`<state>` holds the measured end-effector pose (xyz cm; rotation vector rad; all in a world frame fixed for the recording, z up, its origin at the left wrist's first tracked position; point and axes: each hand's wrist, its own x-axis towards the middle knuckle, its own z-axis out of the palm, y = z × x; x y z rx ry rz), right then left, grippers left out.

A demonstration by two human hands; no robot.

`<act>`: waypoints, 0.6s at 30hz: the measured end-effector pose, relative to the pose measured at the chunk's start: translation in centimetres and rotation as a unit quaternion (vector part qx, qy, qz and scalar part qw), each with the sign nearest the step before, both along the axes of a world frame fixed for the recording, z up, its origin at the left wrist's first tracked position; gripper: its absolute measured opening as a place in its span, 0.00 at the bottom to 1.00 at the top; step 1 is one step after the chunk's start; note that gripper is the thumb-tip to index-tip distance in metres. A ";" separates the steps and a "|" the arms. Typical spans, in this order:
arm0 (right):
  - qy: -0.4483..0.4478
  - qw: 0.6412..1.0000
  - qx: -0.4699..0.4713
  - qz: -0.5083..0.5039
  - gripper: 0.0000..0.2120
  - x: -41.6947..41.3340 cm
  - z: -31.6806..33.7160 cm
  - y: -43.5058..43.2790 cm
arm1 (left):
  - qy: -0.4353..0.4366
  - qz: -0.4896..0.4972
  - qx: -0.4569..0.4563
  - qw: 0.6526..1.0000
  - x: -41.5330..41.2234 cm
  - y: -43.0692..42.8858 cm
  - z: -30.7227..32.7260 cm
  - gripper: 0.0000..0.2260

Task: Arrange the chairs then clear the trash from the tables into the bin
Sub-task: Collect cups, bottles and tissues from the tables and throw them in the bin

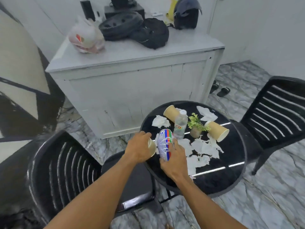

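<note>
Chairs (62, 164) look set; clearing's barely begun. Left hand (140, 148) grips a paper cup (151, 147), right hand (176, 159) a can (164, 142), tabletop's (214, 176) left edge; tissues (204, 147), water bottle (180, 124) left.

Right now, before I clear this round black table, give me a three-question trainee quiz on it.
1. True or false: the clear plastic bottle stands upright on the round black table.
2. The right hand grips a silver striped package; the left hand holds: A) brown paper cup, B) metal fork, C) glass mug?
3. How many other brown paper cups lie on their sides?
Key: 1 true; 2 A; 3 two.
</note>
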<state>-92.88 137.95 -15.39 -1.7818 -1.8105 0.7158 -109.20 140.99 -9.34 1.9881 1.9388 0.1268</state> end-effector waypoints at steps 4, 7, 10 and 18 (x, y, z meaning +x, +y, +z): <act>0.024 0.995 0.041 0.087 0.43 -9.8 3.5 1.1 | -0.004 0.099 0.062 0.993 -10.6 -2.9 4.0 0.26; 0.022 0.981 0.096 0.168 0.40 -18.6 6.5 0.9 | 0.000 0.177 0.110 0.978 -19.4 -6.6 6.7 0.28; 0.022 0.964 0.134 0.230 0.34 -27.9 8.6 -0.6 | 0.002 0.236 0.163 0.958 -27.3 -11.1 8.4 0.28; 0.033 0.917 0.157 0.366 0.33 -50.7 9.0 -11.7 | 0.032 0.369 0.178 0.912 -46.4 -26.7 8.8 0.29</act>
